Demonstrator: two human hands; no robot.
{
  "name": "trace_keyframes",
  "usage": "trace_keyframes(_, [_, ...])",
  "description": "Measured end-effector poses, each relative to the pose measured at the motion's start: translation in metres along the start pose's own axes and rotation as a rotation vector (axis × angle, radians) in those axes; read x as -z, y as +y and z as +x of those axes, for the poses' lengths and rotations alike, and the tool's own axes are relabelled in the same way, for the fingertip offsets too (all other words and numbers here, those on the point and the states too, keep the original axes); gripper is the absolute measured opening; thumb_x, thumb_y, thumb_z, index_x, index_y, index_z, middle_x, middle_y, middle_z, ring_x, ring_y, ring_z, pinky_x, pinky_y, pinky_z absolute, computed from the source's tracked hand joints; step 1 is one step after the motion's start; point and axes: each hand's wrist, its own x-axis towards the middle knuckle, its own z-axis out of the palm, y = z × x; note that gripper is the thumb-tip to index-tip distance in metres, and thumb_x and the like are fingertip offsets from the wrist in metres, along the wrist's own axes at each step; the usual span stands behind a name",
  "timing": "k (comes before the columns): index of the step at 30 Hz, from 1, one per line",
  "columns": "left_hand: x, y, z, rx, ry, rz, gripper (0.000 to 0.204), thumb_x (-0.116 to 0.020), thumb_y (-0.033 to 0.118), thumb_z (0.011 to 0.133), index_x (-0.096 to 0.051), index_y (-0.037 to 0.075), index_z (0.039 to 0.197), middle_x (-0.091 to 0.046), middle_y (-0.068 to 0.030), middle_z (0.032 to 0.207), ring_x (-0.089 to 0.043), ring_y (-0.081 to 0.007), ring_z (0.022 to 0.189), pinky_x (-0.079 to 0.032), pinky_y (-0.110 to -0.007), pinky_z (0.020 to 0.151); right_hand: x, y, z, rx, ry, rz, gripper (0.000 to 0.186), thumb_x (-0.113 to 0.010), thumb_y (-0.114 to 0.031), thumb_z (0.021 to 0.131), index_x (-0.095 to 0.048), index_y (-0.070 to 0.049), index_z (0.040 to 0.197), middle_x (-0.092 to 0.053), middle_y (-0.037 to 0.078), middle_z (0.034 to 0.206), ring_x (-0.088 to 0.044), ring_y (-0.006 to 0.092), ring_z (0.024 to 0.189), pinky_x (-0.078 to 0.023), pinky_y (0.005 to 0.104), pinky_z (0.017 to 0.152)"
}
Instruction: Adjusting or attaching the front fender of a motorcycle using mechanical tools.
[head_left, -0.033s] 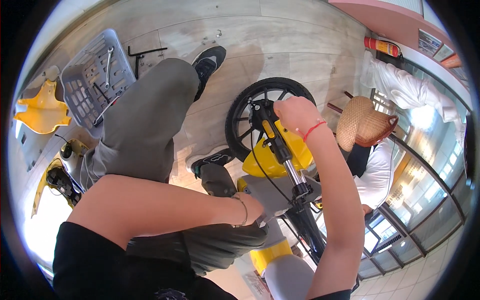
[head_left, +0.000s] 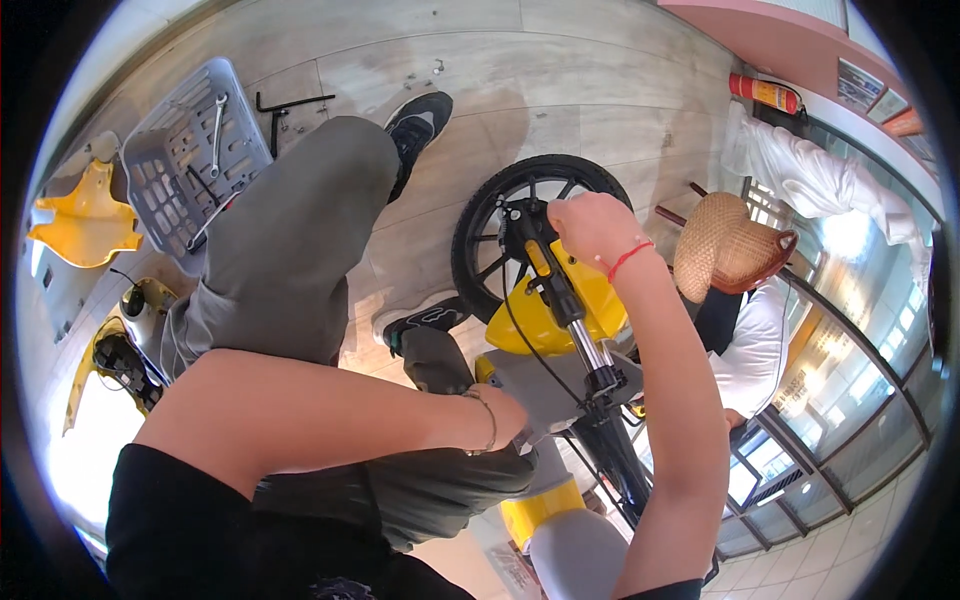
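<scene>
A scooter's front end lies before me, with a black spoked wheel (head_left: 478,260), a yellow front fender (head_left: 512,325) and a black-and-silver fork leg (head_left: 565,305). My right hand (head_left: 597,230), a red string at its wrist, is closed at the wheel's hub beside the fork's lower end; what its fingers hold is hidden. My left hand (head_left: 502,418) wears a thin bracelet and rests by the grey body panel (head_left: 535,385), its fingertips out of sight. A black cable (head_left: 530,350) curves along the fork.
At the left, a grey plastic basket (head_left: 160,165) holds a wrench (head_left: 217,135). Near it lie black hex keys (head_left: 295,103) and a yellow fairing (head_left: 90,220). Small screws (head_left: 437,67) dot the floor. A person in a straw hat (head_left: 725,250) is close on the right; a fire extinguisher (head_left: 765,93) stands beyond.
</scene>
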Motion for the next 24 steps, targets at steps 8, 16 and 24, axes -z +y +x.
trace_keyframes(8, [0.015, 0.004, -0.012, -0.048, -0.021, 0.003, 0.025, -0.054, 0.017, 0.082, -0.064, 0.004, 0.101, -0.064, -0.0146, 0.105, -0.064, -0.0314, 0.094, -0.052, -0.041, 0.072, -0.011, -0.003, -0.012, -0.008, 0.163, 0.115, 0.019, -0.051, -0.009, 0.078, -0.063, -0.006, 0.092, -0.063, 0.016, 0.083, -0.061, 0.0315, 0.087, -0.049, 0.0392, 0.075])
trace_keyframes(16, [0.014, 0.003, -0.015, -0.020, -0.063, 0.009, 0.026, -0.058, 0.011, 0.080, -0.064, 0.004, 0.104, -0.064, -0.0142, 0.105, -0.064, -0.0307, 0.094, -0.052, -0.040, 0.073, 0.001, 0.007, -0.017, 0.092, 0.068, -0.184, 0.015, -0.052, -0.006, 0.077, -0.061, -0.005, 0.089, -0.064, 0.013, 0.084, -0.063, 0.0281, 0.085, -0.050, 0.0374, 0.076])
trace_keyframes(24, [0.013, 0.003, -0.010, -0.039, -0.073, 0.069, 0.027, -0.061, 0.013, 0.079, -0.065, 0.004, 0.104, -0.064, -0.0122, 0.106, -0.063, -0.0283, 0.098, -0.052, -0.039, 0.075, -0.022, 0.023, -0.020, 0.245, 0.325, -0.130, 0.013, -0.056, -0.008, 0.074, -0.064, -0.005, 0.083, -0.063, 0.011, 0.096, -0.061, 0.0249, 0.092, -0.051, 0.0359, 0.078])
